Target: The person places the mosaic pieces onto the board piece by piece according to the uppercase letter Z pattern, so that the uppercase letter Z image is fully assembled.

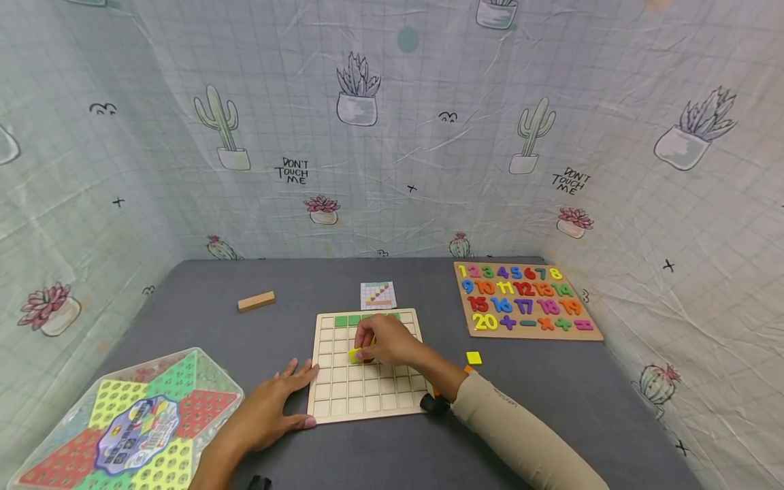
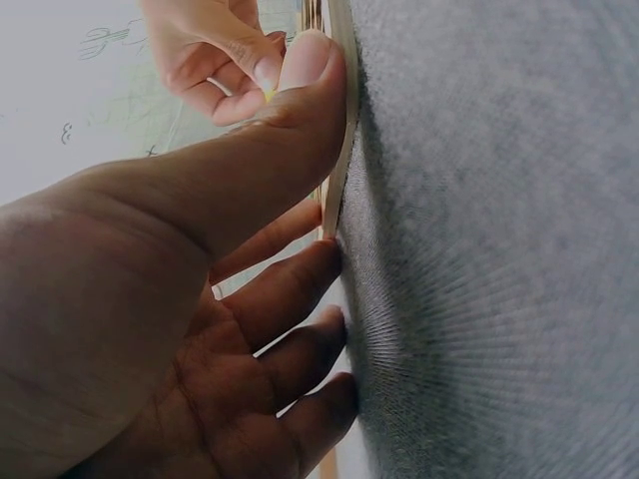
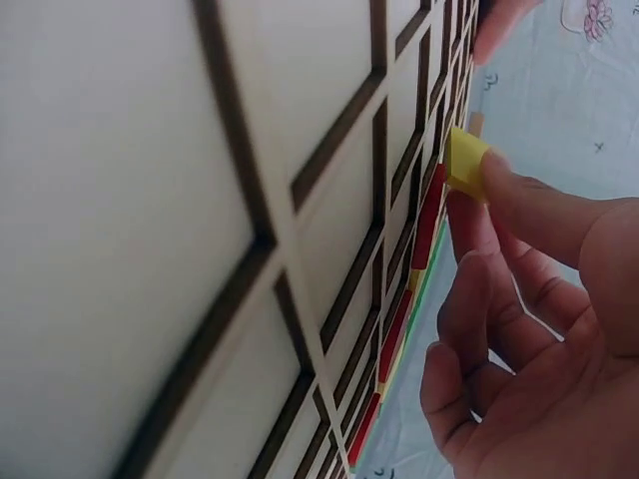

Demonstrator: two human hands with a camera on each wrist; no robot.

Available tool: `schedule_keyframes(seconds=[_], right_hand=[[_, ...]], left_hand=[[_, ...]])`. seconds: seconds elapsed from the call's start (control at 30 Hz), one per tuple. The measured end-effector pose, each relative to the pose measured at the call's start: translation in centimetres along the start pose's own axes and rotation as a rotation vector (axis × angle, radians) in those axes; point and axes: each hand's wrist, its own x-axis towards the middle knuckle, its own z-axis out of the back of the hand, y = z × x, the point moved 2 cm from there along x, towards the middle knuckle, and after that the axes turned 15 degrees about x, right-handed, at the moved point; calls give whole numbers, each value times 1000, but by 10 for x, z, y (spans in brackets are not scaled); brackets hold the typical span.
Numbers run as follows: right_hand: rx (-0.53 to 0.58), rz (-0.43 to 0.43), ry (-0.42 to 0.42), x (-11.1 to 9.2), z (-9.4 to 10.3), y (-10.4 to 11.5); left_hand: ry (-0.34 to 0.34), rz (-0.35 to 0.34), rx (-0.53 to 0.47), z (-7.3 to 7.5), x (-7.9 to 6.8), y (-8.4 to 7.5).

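A wooden grid board (image 1: 349, 406) lies flat at the middle of the table, with green tiles (image 1: 341, 321) in its far row. Above its middle cells, my right hand (image 1: 392, 340) pinches a yellow square tile (image 3: 464, 165) between thumb and fingertips. Red tiles (image 3: 429, 220) sit in nearby cells, mostly covered by that hand in the head view. My left hand (image 1: 272, 405) touches the board's left edge, thumb and fingers spread. In the left wrist view its thumb (image 2: 290, 90) lies against the board's side. A small printed pattern card (image 1: 378, 295) lies just beyond the board.
A loose yellow tile (image 1: 474, 358) lies right of the board; orange pieces (image 1: 469, 369) are partly hidden by the right arm. Farther right is a number puzzle board (image 1: 520, 325). A wooden bar (image 1: 256, 301) lies back left, and a plastic-covered star game board (image 1: 131, 422) front left.
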Motion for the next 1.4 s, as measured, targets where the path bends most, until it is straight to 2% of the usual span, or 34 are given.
schedule_keyframes(seconds=[0.37, 0.63, 0.8, 1.07, 1.4], right_hand=[[-78, -15, -13, 4, -2, -2], [-122, -17, 10, 8, -4, -4], [-96, -16, 13, 7, -1, -4], [-53, -12, -62, 3, 11, -11], [-16, 18, -78, -8, 26, -19]], left_hand=[[0, -5, 5, 0, 2, 0], [-5, -10, -5, 0, 2, 1], [-8, -16, -6, 0, 1, 1], [9, -1, -9, 0, 2, 1], [23, 12, -1, 0, 2, 1]])
